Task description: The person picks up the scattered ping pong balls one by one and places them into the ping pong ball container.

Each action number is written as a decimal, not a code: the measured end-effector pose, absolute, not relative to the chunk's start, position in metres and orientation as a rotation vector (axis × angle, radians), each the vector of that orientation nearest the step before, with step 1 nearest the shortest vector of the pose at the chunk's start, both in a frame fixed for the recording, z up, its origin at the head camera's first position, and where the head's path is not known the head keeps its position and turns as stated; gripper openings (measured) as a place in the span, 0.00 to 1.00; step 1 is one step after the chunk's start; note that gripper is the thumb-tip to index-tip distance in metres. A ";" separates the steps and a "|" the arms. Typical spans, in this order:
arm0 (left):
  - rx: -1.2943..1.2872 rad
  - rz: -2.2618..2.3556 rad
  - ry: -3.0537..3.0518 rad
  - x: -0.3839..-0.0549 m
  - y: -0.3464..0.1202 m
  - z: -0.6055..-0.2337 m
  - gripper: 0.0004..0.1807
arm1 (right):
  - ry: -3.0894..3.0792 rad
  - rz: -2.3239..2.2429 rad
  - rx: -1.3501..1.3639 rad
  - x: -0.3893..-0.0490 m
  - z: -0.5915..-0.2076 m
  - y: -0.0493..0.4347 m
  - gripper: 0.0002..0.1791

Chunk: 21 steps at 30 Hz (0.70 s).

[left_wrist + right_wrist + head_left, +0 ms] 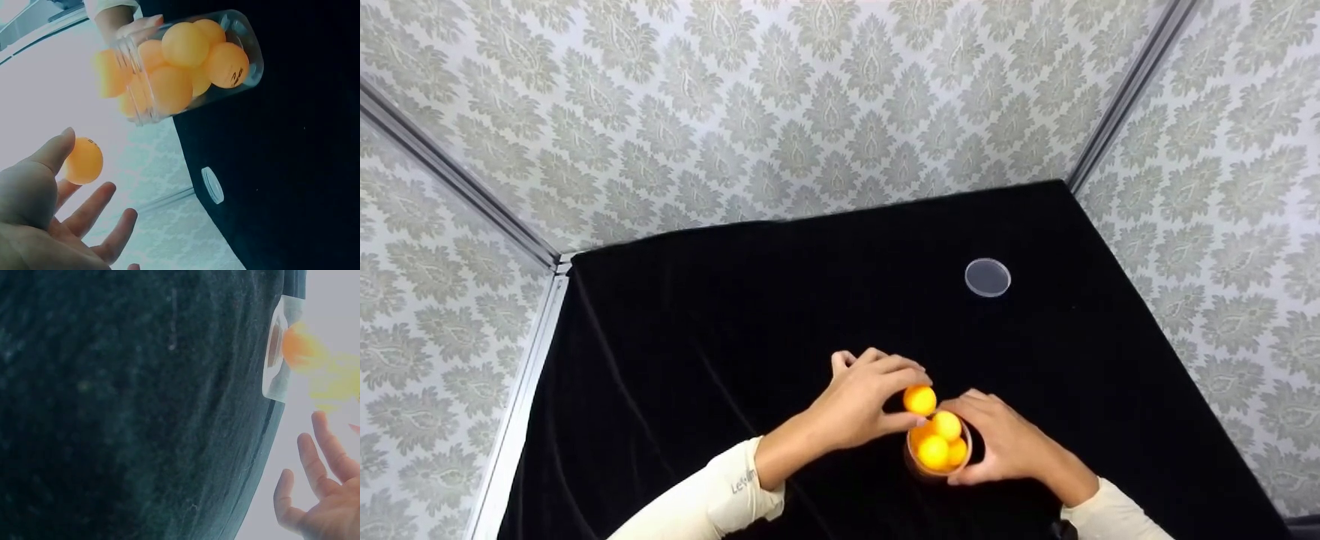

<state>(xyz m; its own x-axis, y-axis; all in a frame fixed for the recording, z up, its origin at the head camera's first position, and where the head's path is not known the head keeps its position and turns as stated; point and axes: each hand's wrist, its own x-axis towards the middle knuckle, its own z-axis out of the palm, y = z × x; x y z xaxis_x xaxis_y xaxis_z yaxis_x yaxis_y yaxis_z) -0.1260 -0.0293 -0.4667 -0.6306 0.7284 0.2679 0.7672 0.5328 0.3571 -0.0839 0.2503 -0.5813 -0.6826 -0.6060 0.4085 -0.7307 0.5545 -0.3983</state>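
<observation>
My left hand (866,401) pinches an orange table tennis ball (919,400) between thumb and finger, close beside the mouth of a clear plastic jar (256,56). The other fingers of that hand are spread in the left wrist view. Several more orange balls (185,45) fill the jar, some right up at its opening. With thumb and fingers around the rim side, my right hand (997,435) grips the jar on the black cloth. Much of that grip is hidden behind the jar in the left wrist view.
A round clear lid (988,277) lies farther back on the black-covered table (780,292), to the right of the jar. Patterned wall panels (810,112) with metal frame posts (1132,90) enclose the table's back and sides.
</observation>
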 end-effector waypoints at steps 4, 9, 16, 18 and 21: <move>-1.328 -0.687 -2.667 -0.123 -0.028 -0.470 0.22 | -2.565 0.795 1.120 -0.084 -0.581 0.250 0.51; -1.373 -0.680 -2.651 -0.116 -0.026 -0.470 0.23 | -2.571 0.796 1.122 -0.084 -0.581 0.250 0.52; -1.424 -0.723 -2.686 -0.112 -0.023 -0.476 0.24 | -2.596 0.820 1.125 -0.083 -0.580 0.249 0.53; -1.430 -0.739 -2.715 -0.113 -0.022 -0.478 0.24 | -2.604 0.818 1.123 -0.083 -0.579 0.249 0.53; -1.454 -0.788 -2.786 -0.115 -0.022 -0.483 0.24 | -2.606 0.814 1.117 -0.083 -0.579 0.249 0.52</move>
